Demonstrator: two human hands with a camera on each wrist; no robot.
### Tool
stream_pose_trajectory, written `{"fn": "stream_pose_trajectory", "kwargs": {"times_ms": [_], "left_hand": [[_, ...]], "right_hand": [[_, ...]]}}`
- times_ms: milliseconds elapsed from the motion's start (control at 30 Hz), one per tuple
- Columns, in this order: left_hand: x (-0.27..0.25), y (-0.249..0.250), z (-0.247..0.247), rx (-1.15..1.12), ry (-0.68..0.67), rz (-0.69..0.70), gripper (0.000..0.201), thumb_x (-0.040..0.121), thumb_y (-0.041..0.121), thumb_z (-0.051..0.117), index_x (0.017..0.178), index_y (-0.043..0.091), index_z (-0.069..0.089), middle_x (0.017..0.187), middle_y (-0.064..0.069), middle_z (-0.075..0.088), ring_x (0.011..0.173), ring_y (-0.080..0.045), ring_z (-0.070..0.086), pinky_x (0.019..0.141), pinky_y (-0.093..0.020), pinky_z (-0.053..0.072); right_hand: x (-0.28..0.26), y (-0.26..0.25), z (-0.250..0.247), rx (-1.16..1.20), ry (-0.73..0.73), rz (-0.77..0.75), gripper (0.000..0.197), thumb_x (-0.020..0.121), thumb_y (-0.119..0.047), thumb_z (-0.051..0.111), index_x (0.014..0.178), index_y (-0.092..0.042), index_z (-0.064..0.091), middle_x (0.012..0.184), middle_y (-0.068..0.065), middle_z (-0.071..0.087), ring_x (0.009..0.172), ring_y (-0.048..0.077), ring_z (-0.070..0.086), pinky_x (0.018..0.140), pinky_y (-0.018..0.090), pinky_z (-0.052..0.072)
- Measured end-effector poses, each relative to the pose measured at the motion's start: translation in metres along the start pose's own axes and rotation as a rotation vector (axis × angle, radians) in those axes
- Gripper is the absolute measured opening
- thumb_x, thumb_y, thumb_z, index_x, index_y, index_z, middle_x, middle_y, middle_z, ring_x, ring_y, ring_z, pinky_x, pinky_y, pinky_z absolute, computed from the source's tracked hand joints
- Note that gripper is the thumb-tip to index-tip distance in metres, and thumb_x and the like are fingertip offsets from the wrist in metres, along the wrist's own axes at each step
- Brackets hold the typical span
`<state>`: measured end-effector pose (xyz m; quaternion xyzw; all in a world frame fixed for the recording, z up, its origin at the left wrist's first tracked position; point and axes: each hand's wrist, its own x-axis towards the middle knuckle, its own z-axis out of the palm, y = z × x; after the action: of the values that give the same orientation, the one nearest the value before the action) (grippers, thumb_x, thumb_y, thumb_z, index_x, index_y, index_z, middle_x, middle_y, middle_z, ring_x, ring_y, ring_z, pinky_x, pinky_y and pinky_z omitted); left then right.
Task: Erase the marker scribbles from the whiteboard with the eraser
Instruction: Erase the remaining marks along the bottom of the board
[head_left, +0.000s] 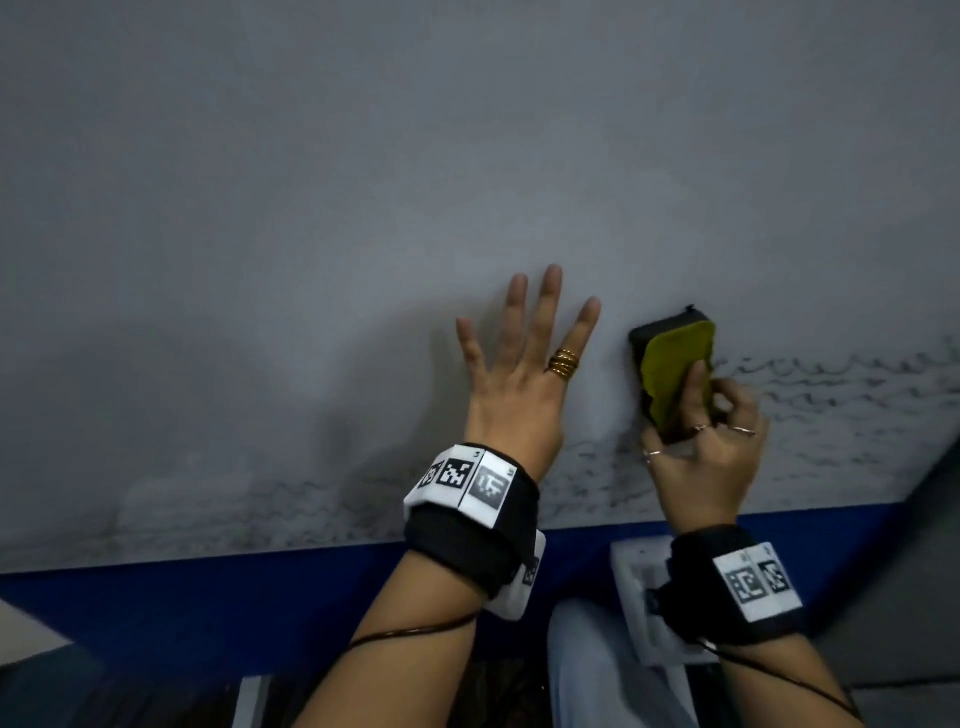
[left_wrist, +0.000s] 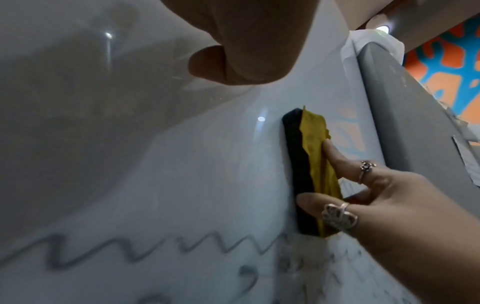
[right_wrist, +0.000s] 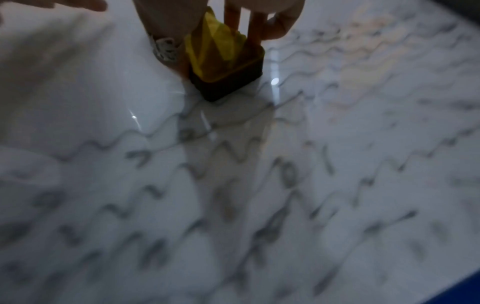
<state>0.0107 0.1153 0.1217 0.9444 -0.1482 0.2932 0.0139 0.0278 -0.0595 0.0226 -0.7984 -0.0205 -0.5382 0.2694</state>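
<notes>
Two hands are at the whiteboard (head_left: 363, 182): my left hand (head_left: 519, 374) lies flat with splayed fingers, while my right hand (head_left: 711, 447) pinches the eraser (head_left: 670, 364), upright against the board, with the remaining scribbles (head_left: 841, 395) rightward and below.

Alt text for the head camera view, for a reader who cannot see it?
A person's right hand grips a black eraser with a yellow top against a whiteboard, beside wavy marker scribbles along the board's lower part. The left hand lies flat on the board with fingers spread; both wrists wear black bands with printed markers.
</notes>
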Motion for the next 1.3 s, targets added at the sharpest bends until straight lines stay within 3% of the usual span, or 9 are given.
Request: {"fn": "stream_pose_trajectory", "kwargs": {"times_ms": [100,167,333,467,600,833,933,1067,1300], "left_hand": [[0.006,0.004,-0.005,-0.034,-0.031,-0.046,0.098,0.070,0.004,0.035,0.143,0.041,-0.018,0.147,0.002,-0.034,0.137,-0.026,-0.031,0.093,-0.066,-0.027],[0.007,0.003,-0.010,-0.051,-0.119,-0.055,0.086,0.072,0.017,0.024,0.137,0.045,-0.025,0.143,0.006,-0.041,0.134,-0.023,-0.036,0.088,-0.069,-0.027],[0.007,-0.003,0.002,-0.025,-0.022,-0.054,0.116,0.067,-0.010,0.050,0.137,0.048,-0.022,0.144,0.010,-0.041,0.133,-0.016,-0.039,0.086,-0.068,-0.027],[0.008,0.001,0.008,-0.027,-0.003,-0.057,0.121,0.059,-0.015,0.050,0.139,0.047,-0.017,0.146,0.009,-0.036,0.135,-0.016,-0.037,0.088,-0.069,-0.025],[0.006,0.003,0.019,-0.081,0.054,-0.076,0.121,0.055,-0.017,0.050,0.143,0.045,-0.006,0.149,0.010,-0.034,0.139,-0.017,-0.030,0.089,-0.068,-0.026],[0.007,0.010,0.024,-0.101,0.120,-0.087,0.117,0.054,-0.015,0.056,0.146,0.038,0.008,0.154,0.006,-0.025,0.141,-0.018,-0.024,0.089,-0.067,-0.024],[0.008,0.019,0.021,-0.154,0.157,-0.133,0.099,0.059,-0.002,0.050,0.145,0.034,0.017,0.157,0.002,-0.005,0.142,-0.018,-0.021,0.090,-0.070,-0.018],[0.010,0.057,0.016,-0.258,0.193,-0.236,0.081,0.070,0.019,0.045,0.146,0.021,0.018,0.157,-0.001,0.000,0.145,-0.022,-0.007,0.092,-0.074,-0.012],[0.055,0.112,0.004,-0.090,0.181,0.126,0.068,0.085,0.029,0.036,0.148,0.028,0.010,0.157,0.003,-0.003,0.144,-0.025,-0.007,0.099,-0.068,-0.017]], "right_hand": [[-0.013,-0.035,0.016,0.093,-0.135,-0.100,0.089,0.060,-0.015,0.077,0.138,-0.027,0.036,0.121,0.009,0.035,0.095,0.031,0.040,0.080,0.033,0.042],[-0.020,-0.046,0.022,0.055,-0.220,-0.181,0.097,0.053,-0.010,0.084,0.136,-0.028,0.038,0.123,0.009,0.036,0.092,0.029,0.037,0.074,0.037,0.046],[-0.009,-0.010,0.007,0.015,-0.144,-0.127,0.065,0.074,-0.028,0.057,0.136,-0.028,0.039,0.123,0.009,0.037,0.092,0.031,0.040,0.075,0.044,0.048],[0.010,0.039,-0.016,0.030,-0.070,-0.012,0.063,0.078,-0.031,0.058,0.138,-0.023,0.040,0.122,0.009,0.035,0.100,0.031,0.037,0.077,0.050,0.050],[0.005,0.023,-0.007,0.043,-0.078,-0.030,0.064,0.078,-0.032,0.057,0.139,-0.022,0.040,0.121,0.009,0.035,0.099,0.030,0.037,0.078,0.046,0.049],[0.009,0.022,-0.002,-0.106,-0.115,-0.400,0.051,0.086,-0.021,0.060,0.134,-0.021,0.042,0.120,0.009,0.038,0.080,0.026,0.042,0.063,0.037,0.047],[0.016,0.064,-0.024,-0.150,-0.088,-0.279,0.051,0.086,-0.026,0.055,0.134,-0.017,0.041,0.123,0.010,0.035,0.087,0.029,0.042,0.073,0.040,0.048],[0.019,0.079,-0.038,-0.135,-0.060,-0.038,0.061,0.078,-0.028,0.050,0.137,-0.023,0.037,0.126,0.007,0.031,0.099,0.030,0.036,0.085,0.034,0.040],[0.014,0.051,-0.015,-0.003,-0.221,-0.318,0.018,0.080,-0.028,0.059,0.095,-0.026,0.050,0.121,0.011,0.050,0.093,0.029,0.047,0.076,0.033,0.037]]}}
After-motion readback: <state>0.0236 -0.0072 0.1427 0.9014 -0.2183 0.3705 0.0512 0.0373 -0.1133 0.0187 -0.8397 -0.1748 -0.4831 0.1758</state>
